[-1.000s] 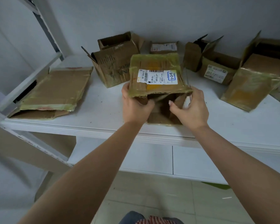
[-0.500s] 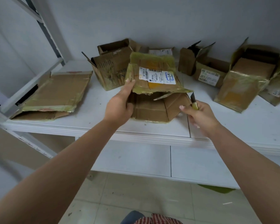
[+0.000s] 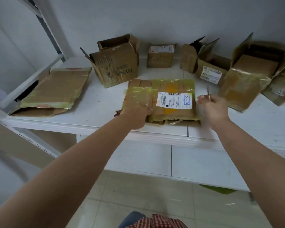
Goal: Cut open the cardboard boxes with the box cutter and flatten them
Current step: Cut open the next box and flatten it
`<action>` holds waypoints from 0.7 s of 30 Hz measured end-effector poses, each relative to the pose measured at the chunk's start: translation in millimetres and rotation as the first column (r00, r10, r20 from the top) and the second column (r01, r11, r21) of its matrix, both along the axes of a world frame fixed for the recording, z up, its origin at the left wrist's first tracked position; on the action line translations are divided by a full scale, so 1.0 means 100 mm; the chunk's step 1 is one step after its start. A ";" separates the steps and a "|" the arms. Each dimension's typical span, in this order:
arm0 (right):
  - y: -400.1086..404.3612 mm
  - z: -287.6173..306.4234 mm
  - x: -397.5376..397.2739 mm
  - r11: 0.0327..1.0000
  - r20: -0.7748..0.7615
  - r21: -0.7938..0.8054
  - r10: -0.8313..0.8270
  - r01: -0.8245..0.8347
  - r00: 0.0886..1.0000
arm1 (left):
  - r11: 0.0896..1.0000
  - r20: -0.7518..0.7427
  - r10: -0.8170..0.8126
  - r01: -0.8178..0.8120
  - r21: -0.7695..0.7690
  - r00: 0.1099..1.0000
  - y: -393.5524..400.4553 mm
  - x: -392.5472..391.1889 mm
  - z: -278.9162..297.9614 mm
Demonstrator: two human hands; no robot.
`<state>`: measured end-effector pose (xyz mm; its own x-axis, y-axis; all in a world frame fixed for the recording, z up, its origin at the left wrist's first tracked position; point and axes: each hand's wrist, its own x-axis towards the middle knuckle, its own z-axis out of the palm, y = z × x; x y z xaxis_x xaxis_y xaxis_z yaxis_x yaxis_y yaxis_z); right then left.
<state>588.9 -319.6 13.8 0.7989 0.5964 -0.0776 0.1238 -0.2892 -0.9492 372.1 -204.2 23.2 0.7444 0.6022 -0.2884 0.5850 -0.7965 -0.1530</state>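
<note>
**Q:** Hands first: how are they disposed?

**A:** The left hand (image 3: 139,115) is laid palm-down on the flattened box (image 3: 161,100), fingers spread over its taped left flap, pressing rather than gripping. The right hand (image 3: 214,109) is held just beside the box's right edge; a thin box cutter (image 3: 208,94) is pinched between its fingers, blade upward. Motion blur obscures the finer finger positions.

**Q:** Where is the worked box located, and how may it be expected to handle?

**A:** It lies collapsed near the front edge of the white table (image 3: 97,102), shipping label (image 3: 174,100) uppermost. It is judged light and springy: corrugated board tends to rebound, so pressure is best applied over creases. The yellowed tape looks slick; hold is better taken at bare cardboard edges.

**Q:** What surrounds it?

**A:** An earlier flattened box (image 3: 54,91) is seen at the left. Behind stand an open printed box (image 3: 115,66), a small sealed box (image 3: 160,55), and further opened boxes (image 3: 247,74) at the right, still to be flattened.
</note>
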 end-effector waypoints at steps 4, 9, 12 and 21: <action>0.07 0.02 -0.04 0.989 0.221 -0.120 0.107 -0.082 0.969 | 0.991 -0.046 -0.026 0.020 -0.130 0.999 -0.05 -0.04 0.29; 0.22 0.16 -0.14 0.911 0.543 -0.397 0.331 -0.112 0.772 | 0.937 0.379 0.224 -0.092 -0.336 0.898 0.14 -0.03 0.49; 0.34 0.18 -0.23 0.836 0.710 -0.547 0.487 -0.037 0.508 | 0.983 0.401 0.183 -0.165 -0.078 0.898 0.28 0.15 0.33; 0.52 -0.35 -0.28 0.590 0.492 -0.790 0.771 -0.164 0.405 | 0.990 0.247 0.132 -0.141 0.020 0.960 0.28 0.28 -0.48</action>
